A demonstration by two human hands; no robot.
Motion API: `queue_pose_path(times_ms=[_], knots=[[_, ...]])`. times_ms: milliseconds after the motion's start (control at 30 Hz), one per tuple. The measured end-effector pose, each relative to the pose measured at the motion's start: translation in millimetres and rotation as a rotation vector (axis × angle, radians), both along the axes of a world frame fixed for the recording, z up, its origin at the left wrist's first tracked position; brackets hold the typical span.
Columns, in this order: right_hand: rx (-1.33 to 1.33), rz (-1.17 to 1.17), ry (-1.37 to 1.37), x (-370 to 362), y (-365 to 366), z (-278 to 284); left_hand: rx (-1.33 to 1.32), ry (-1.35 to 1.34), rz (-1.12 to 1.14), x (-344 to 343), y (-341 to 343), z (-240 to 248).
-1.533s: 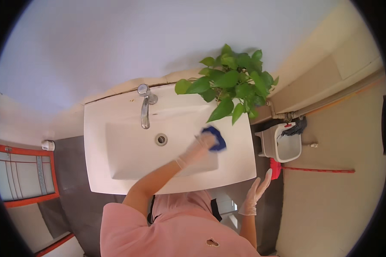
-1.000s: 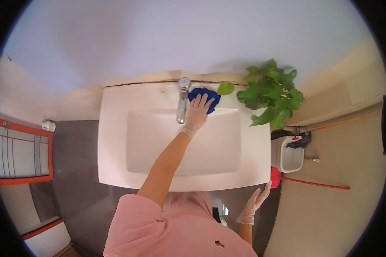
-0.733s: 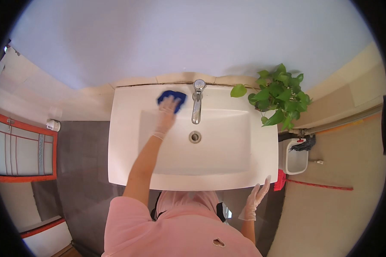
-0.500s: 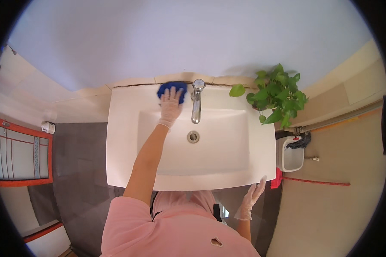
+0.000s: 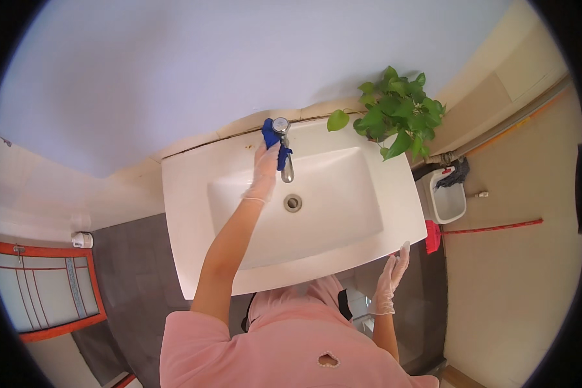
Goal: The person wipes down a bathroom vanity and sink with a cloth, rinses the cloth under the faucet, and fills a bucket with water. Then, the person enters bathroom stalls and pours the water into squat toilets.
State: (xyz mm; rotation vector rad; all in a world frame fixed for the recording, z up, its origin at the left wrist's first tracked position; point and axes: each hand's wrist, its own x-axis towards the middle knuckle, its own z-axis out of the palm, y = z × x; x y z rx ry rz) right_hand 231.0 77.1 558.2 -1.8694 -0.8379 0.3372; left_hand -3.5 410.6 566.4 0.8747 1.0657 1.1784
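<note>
Head view: The left hand (image 5: 263, 171) grips the blue cloth (image 5: 270, 134) against the faucet (image 5: 288, 173) at the rear of the washbasin (image 5: 396, 200). The right hand (image 5: 388, 281), open and empty, is near the front-right edge. Wiping appears incomplete: a small brownish mark (image 5: 249, 147) shows left of the faucet.

Blue cloth (image 5: 269, 132), crumpled, against chrome faucet (image 5: 281, 126)
</note>
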Motion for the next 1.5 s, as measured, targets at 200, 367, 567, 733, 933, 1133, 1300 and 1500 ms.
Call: queue_pose_path(times_ms=[200,367,567,733,933,1133,1300,1500], knots=[[0.033,-0.025,0.096,-0.1,-18.0,-12.3,0.377,0.515,-0.144,-9.6,-13.5,-0.9],[-0.018,0.003,0.028,1.9,-4.4,-16.4,0.784,1.189,-0.299,3.1,-7.9,28.9],[-0.022,0.013,0.021,-1.7,-4.6,-7.1,0.861,1.537,-0.214,35.9,-4.0,29.8],[-0.052,-0.051,-0.064,2.0,-32.1,-7.7,0.93,1.288,-0.551,22.1,-30.3,35.4],[0.074,-0.197,0.063,15.3,-50.0,-12.6,1.377,1.671,-0.336,50.1,33.9,39.0],[-0.036,-0.25,-0.153,19.0,-52.2,9.9,1.146,2.46,-0.777,50.6,87.2,-18.0],[-0.079,-0.372,-0.114,14.4,-92.8,25.1,1.381,2.025,-0.908,50.3,92.4,-65.0],[-0.076,-0.489,-0.08,7.1,-104.5,21.9,0.748,1.497,-1.115,55.5,48.0,-1.4]])
